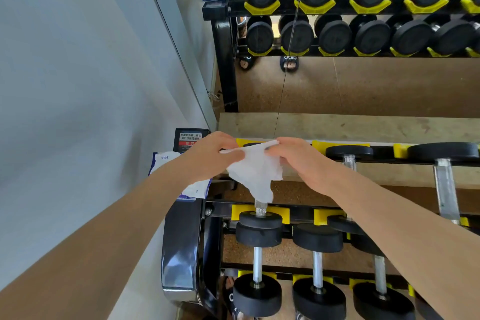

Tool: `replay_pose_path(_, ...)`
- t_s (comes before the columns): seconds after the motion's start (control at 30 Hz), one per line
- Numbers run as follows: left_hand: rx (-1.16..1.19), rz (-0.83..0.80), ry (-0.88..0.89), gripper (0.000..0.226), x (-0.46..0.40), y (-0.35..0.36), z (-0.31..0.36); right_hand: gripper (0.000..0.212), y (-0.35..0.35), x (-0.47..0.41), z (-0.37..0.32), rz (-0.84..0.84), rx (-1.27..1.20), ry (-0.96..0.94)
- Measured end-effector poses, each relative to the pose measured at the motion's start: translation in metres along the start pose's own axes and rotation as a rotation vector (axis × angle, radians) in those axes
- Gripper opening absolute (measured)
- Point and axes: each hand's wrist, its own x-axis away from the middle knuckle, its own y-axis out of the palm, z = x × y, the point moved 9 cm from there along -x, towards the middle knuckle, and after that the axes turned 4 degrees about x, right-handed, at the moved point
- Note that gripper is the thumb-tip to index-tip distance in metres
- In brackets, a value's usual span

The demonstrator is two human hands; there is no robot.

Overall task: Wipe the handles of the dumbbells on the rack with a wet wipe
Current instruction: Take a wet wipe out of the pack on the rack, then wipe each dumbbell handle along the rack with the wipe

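Note:
A white wet wipe [255, 174] hangs spread between both hands above the left end of the rack's top tier. My left hand [211, 157] pinches its left top corner, and my right hand [301, 161] pinches the right top corner. Below the wipe's hanging tip sits the leftmost top-tier dumbbell [260, 219], its knurled metal handle mostly hidden by the wipe. More black dumbbells with chrome handles lie to the right [445, 187] and on the lower tier [257, 265]. The black rack [181, 244] has yellow cradles.
A wet-wipe pack [166, 163] lies on the rack's left end cap, partly under my left forearm, beside a warning label [190, 139]. A mirror behind shows the rack's reflection [337, 8]. A grey wall runs along the left.

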Motion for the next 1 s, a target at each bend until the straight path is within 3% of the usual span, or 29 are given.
replay_pose_path(0.2,0.447,0.083,-0.178,0.024,0.005,-0.001,-0.011,0.033,0.025,0.006,0.020,-0.114,-0.531,0.125)
replay_pose_path(0.3,0.536,0.158,-0.268,0.017,0.006,0.001,-0.020,0.031,0.036,0.012,0.015,-0.203,-0.610,0.139)
replay_pose_path(0.37,0.587,0.166,-0.306,0.017,0.006,0.002,-0.024,0.037,0.035,0.009,0.015,-0.166,-0.605,0.135)
replay_pose_path(0.47,0.694,0.076,-0.288,0.051,0.006,0.010,-0.024,0.060,0.025,0.001,0.023,-0.034,-0.656,0.147)
replay_pose_path(0.53,0.636,-0.002,-0.218,0.075,0.005,0.014,-0.019,0.070,0.023,-0.001,0.022,-0.038,-0.683,0.124)
replay_pose_path(0.67,0.363,-0.072,-0.118,0.069,0.002,0.020,-0.016,0.062,0.020,-0.002,0.016,-0.077,-0.511,0.070)
replay_pose_path(0.83,-0.032,0.038,0.026,0.029,-0.002,0.020,-0.006,0.058,0.018,-0.002,0.018,-0.034,-0.099,0.056)
replay_pose_path(0.9,-0.070,0.024,0.054,0.019,-0.002,0.023,-0.004,0.044,0.014,-0.003,0.020,0.034,0.122,0.030)
replay_pose_path(0.97,-0.097,-0.025,0.050,0.022,-0.001,0.030,-0.007,0.014,0.012,-0.001,0.022,0.066,0.268,0.010)
replay_pose_path(1.0,-0.091,-0.049,0.035,0.024,0.000,0.033,-0.010,0.012,0.013,0.000,0.026,0.061,0.278,0.008)
